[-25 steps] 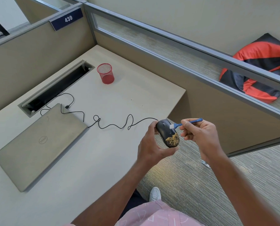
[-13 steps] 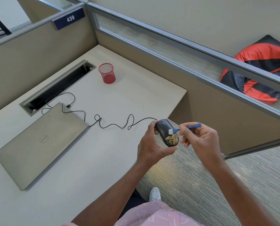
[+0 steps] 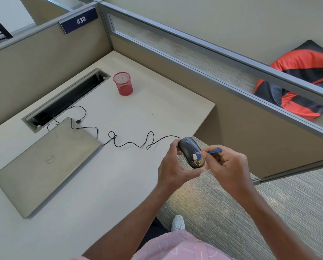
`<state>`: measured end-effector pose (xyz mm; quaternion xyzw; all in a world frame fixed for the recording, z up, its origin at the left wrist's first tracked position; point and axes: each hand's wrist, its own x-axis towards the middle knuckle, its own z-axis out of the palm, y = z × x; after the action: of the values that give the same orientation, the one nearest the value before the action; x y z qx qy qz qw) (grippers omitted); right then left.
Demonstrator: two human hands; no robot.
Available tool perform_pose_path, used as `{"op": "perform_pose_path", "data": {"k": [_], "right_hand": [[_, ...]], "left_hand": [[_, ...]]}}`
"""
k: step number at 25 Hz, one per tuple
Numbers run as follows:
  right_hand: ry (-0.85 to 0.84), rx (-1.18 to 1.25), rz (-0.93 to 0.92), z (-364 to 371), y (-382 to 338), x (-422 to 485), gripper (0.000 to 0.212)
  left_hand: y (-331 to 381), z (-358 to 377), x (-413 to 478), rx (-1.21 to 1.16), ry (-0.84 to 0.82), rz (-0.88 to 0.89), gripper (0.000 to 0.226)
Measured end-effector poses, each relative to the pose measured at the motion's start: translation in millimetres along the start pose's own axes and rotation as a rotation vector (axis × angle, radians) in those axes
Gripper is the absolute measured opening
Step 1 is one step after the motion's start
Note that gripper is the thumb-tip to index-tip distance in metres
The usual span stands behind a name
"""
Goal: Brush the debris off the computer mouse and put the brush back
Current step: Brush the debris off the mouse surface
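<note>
My left hand [image 3: 172,166] holds a black wired computer mouse [image 3: 188,148] beyond the desk's right edge, above the carpet. Yellowish debris [image 3: 198,163] covers the mouse's near end. My right hand [image 3: 225,167] pinches a small blue brush [image 3: 210,152] with white bristles. The bristles rest on the mouse's back, just above the debris. The mouse's black cable [image 3: 130,143] trails left across the desk toward the laptop.
A closed grey laptop [image 3: 48,162] lies on the beige desk [image 3: 104,194] at left. A red mesh cup [image 3: 122,83] stands at the back beside an open cable slot [image 3: 66,99]. Cubicle walls enclose the desk. A red-and-black bag [image 3: 297,85] sits behind the partition.
The brush has moved down the mouse's back from the upper side toward the debris. The debris patch looks smaller and lower on the mouse. My left hand keeps its hold.
</note>
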<state>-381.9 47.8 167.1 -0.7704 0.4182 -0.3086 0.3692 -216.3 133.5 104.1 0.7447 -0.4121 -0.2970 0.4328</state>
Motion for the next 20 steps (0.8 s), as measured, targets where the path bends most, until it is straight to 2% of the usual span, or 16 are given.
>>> {"op": "perform_pose_path", "data": {"k": [6,10,13,20], "right_hand": [[0.022,0.052,0.053,-10.8,-3.1,5.4,0.005],[-0.048,0.128,0.067,-1.3,-8.7,3.5,0.006],[-0.09,0.075,0.042,2.8,-7.1,0.8,0.007],[-0.041,0.046,0.065,-13.5,-0.1,3.7,0.007]], "left_hand": [[0.0,0.5,0.5,0.005,-0.003,0.0,0.112],[4.4,1.1,-0.3,0.018,0.002,0.003,0.112],[6.5,0.1,0.2,0.014,0.005,-0.003,0.114],[0.8,-1.1,0.9,0.013,-0.002,-0.008,0.11]]}}
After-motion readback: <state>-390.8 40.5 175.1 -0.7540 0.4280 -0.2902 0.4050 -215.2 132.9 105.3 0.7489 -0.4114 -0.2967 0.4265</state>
